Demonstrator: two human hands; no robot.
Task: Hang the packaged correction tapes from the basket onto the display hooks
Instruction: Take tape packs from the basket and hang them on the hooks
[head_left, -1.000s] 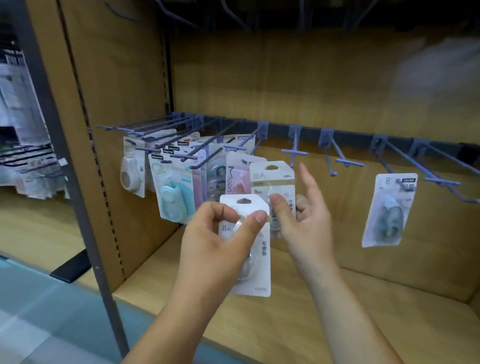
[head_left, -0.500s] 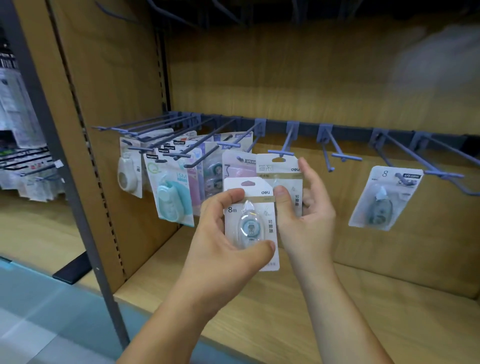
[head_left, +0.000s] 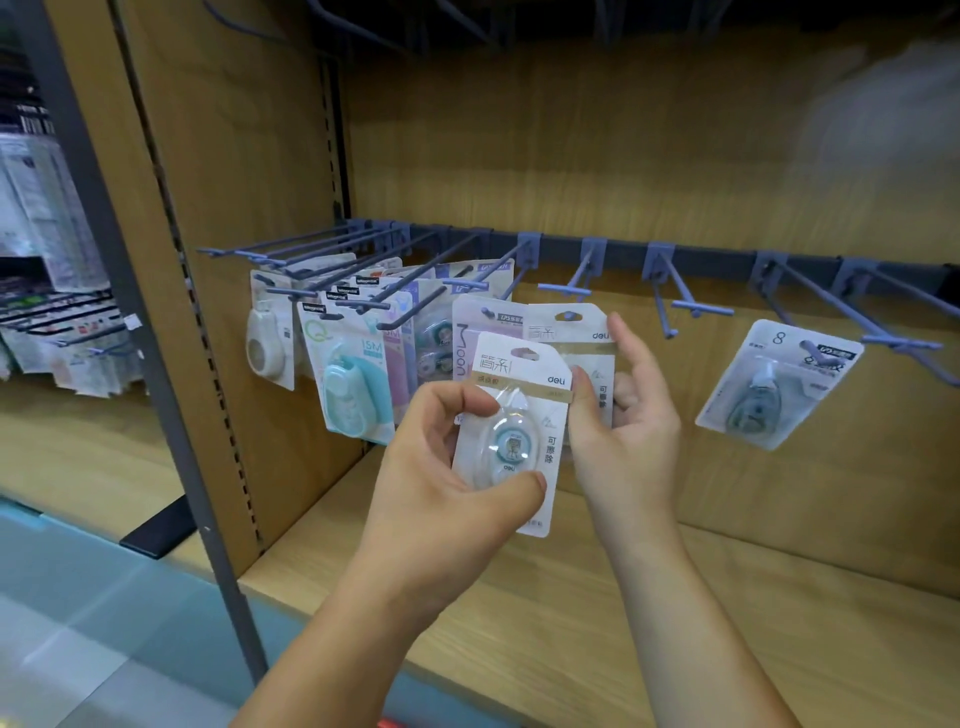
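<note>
Pinching the front packet (head_left: 511, 441), left grip (head_left: 436, 478) sits low; right grip (head_left: 634, 431) seemingly pinches rear packet (head_left: 571, 332).

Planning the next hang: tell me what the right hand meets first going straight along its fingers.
Likely the bare hook above the rear pack the right hand pinches; depth is unclear.

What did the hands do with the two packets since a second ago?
The left hand re-gripped the front packet, turning its face into view, thumb now at the bottom. The right hand lifted the back packet a little toward the hooks. Hanging packets stayed.
</note>
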